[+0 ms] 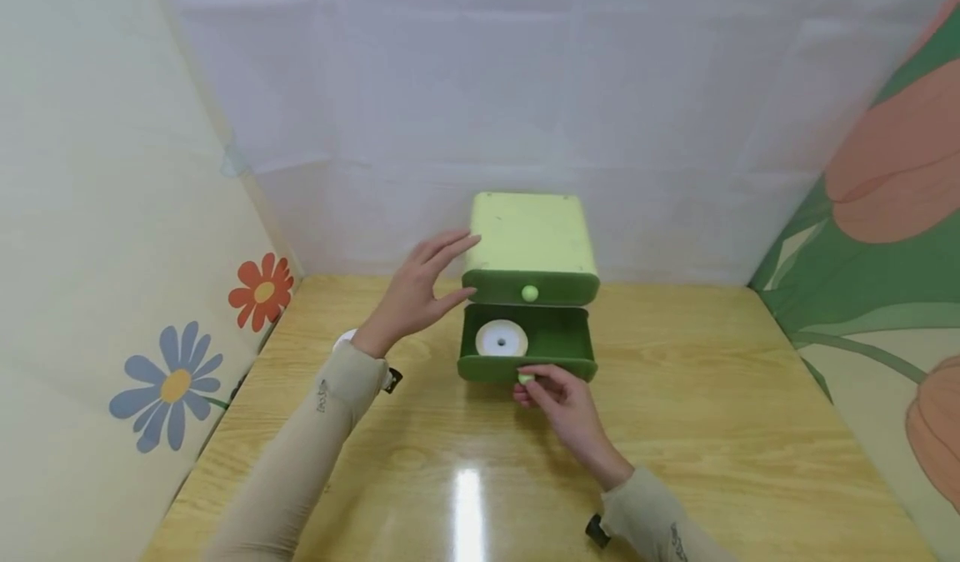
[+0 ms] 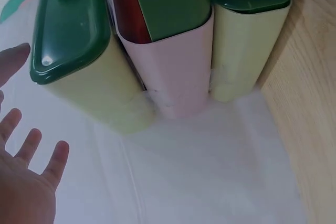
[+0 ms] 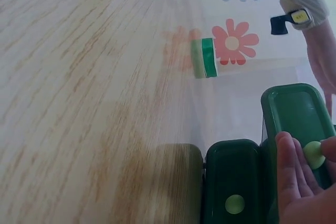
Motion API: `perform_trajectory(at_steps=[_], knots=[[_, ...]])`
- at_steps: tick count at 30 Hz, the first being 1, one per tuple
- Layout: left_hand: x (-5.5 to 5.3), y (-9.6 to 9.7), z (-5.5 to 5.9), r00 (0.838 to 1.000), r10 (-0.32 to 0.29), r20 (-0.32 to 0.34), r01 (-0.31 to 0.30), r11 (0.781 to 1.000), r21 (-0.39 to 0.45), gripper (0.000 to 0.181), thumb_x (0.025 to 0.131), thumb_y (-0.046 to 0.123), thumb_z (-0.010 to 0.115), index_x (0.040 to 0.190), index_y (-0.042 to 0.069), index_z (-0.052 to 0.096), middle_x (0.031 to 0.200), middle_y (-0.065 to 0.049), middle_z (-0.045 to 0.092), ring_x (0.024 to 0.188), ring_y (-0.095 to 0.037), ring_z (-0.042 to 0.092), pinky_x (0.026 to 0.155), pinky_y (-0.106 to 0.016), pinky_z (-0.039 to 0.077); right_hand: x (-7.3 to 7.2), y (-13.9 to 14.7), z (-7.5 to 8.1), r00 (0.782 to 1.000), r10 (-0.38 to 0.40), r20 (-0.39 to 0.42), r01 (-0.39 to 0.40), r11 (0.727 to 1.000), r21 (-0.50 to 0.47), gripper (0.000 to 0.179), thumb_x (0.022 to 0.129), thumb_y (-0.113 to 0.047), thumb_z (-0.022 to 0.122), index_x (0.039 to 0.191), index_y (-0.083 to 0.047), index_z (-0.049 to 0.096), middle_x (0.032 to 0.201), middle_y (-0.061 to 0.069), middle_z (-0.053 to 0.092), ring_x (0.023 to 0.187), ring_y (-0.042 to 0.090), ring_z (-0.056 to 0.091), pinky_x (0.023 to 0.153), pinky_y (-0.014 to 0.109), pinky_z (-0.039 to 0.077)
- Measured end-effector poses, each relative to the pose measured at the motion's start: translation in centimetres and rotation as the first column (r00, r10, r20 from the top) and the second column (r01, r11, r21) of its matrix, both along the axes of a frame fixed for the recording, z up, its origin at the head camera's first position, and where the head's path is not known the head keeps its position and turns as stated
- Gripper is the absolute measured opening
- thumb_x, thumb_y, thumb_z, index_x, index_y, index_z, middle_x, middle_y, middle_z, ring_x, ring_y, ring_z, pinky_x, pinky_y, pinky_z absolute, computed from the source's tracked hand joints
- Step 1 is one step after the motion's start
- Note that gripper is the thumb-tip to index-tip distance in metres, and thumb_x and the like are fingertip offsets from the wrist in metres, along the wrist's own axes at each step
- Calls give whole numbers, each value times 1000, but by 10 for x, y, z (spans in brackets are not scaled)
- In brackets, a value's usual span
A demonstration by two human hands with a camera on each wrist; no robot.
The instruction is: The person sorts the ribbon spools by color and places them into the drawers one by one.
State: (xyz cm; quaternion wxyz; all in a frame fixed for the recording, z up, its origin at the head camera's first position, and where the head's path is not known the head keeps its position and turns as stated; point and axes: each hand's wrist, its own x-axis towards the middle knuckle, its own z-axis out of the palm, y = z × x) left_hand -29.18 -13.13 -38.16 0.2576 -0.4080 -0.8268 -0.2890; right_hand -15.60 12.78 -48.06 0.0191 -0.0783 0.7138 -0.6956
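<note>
In the head view, a small cabinet (image 1: 534, 230) stands on the wooden table (image 1: 712, 395), its middle drawer (image 1: 483, 369) drawn out with a white roll (image 1: 501, 332) lying flat at the left end. The right hand (image 1: 568, 410) pinches the round knob (image 1: 527, 378) between thumb and fingers, its forearm angling in from the lower right. The drawer looks stiff, thin-walled and probably light; its glossy front would likely slip under flat fingers, so the knob seems the surest hold. The left hand (image 1: 412, 295) is spread beside the cabinet's upper left edge, thumb apart from the fingers. In the left wrist view, the fingers are fanned near the top drawer (image 2: 71, 30); whether they touch the cabinet I cannot tell. In the right wrist view, the fingers lie beside the knob, and a green-rimmed roll (image 3: 209, 57) stands near the flowered wall.
</note>
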Motion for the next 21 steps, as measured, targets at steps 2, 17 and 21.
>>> perform_trajectory(at_steps=[2,17,21], knots=[[-5,6,0,1000,-6,21,7,1000,-17,75,92,27,81,157,20,45,162,-6,43,150,-29,39,122,-52,35,0,0,0,1000,2,-3,-2,1000,-1,23,102,0,60,124,5,67,114,35,70,96,26,76,86,35,64],[-19,23,-11,994,16,105,1,988,-157,60,97,26,75,153,18,52,160,-5,48,154,-28,34,127,-49,29,-1,1,-2,1000,15,-18,-15,1000,-15,24,102,-1,60,124,5,66,114,37,68,95,22,76,86,35,64],[-18,24,-10,993,13,114,4,989,-150,60,97,25,75,153,18,52,159,-6,49,154,-28,34,126,-49,31,-1,2,-2,998,31,-50,-33,999,-33,24,102,0,60,124,8,66,114,41,67,94,22,76,86,40,64]])
